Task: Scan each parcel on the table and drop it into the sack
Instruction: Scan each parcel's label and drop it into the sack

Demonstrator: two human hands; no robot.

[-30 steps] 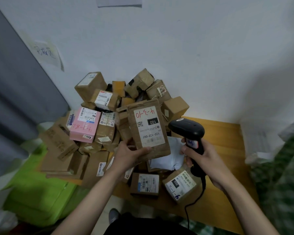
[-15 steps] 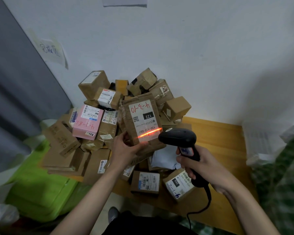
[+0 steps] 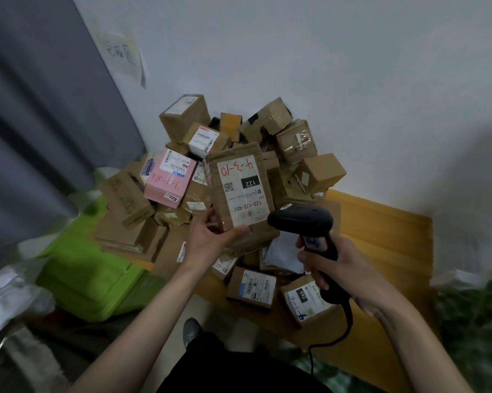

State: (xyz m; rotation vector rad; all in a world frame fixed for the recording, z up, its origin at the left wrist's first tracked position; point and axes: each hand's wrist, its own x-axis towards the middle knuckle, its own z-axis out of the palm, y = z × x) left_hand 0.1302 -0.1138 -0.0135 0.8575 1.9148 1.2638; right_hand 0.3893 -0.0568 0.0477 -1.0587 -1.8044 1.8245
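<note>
My left hand grips the lower edge of a flat brown parcel with a white label marked "122" and red handwriting, held upright above the pile. My right hand grips the handle of a black corded barcode scanner, whose head sits just right of the parcel's lower label edge. No scan line shows on the label. Behind the held parcel, a heap of brown parcels and a pink box lies on the wooden table.
Two labelled parcels lie at the table's front edge. A green bin stands left of the table, with white plastic beside it. A green checked sack is at the right. The white wall closes the back.
The red scan line seen half a second ago on the label is gone. The parcel has tilted slightly and the scanner stays close to its lower right corner.
</note>
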